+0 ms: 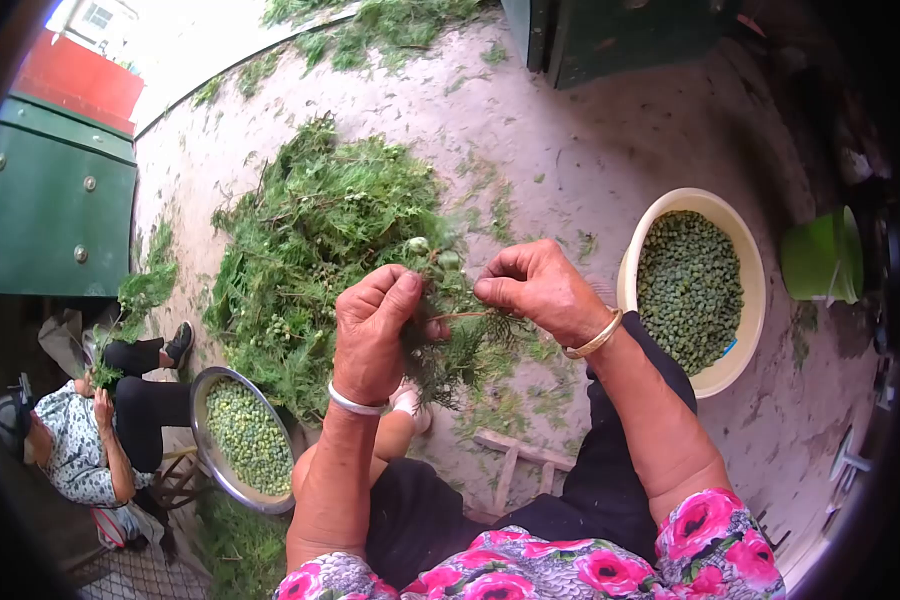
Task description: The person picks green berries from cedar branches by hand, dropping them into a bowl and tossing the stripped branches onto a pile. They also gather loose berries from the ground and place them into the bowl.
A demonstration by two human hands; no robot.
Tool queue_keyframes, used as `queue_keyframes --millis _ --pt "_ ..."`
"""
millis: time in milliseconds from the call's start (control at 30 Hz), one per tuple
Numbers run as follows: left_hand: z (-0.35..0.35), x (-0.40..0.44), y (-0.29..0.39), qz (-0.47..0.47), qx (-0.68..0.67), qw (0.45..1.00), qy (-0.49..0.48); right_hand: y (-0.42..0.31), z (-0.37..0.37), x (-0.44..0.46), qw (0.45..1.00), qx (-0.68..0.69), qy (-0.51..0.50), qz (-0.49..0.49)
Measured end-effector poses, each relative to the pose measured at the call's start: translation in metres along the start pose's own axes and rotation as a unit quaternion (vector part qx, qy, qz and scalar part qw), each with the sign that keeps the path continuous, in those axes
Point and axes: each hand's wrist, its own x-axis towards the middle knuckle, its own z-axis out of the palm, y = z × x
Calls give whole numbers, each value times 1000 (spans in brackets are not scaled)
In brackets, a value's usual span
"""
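Observation:
My left hand [375, 325] is closed around a green leafy sprig [455, 345] with round green cones [435, 252] at its top. The sprig hangs down between my two hands. Just to its right, my right hand [540, 290] has thumb and forefinger pressed together beside the cones; whatever lies between the fingertips is too small to make out. Behind my hands a large heap of green branches [310, 230] lies on the floor. At the right, a cream basin [752, 290] holds many small green cones [685, 285].
A person [85, 430] sits at the left holding a sprig, beside a metal basin [202, 440] of green cones. A green bucket [820, 258] stands far right. Near my legs is a wooden frame [520, 455]. Green doors stand at the left and top.

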Motion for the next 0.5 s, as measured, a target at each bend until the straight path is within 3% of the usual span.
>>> queue_keyframes --millis 233,300,367,433,500 --pt "-7 -7 -3 33 40 998 40 5 7 7 987 154 -46 29" --pt "-3 -10 -3 49 44 997 40 8 13 9 962 262 29 76" --pt "-5 -10 -4 56 77 995 41 13 7 13 958 279 9 66" --pt "-8 -13 2 67 54 996 26 14 -4 19 879 458 92 96" --pt "-8 -15 9 55 35 997 40 9 -14 18 862 488 114 79"
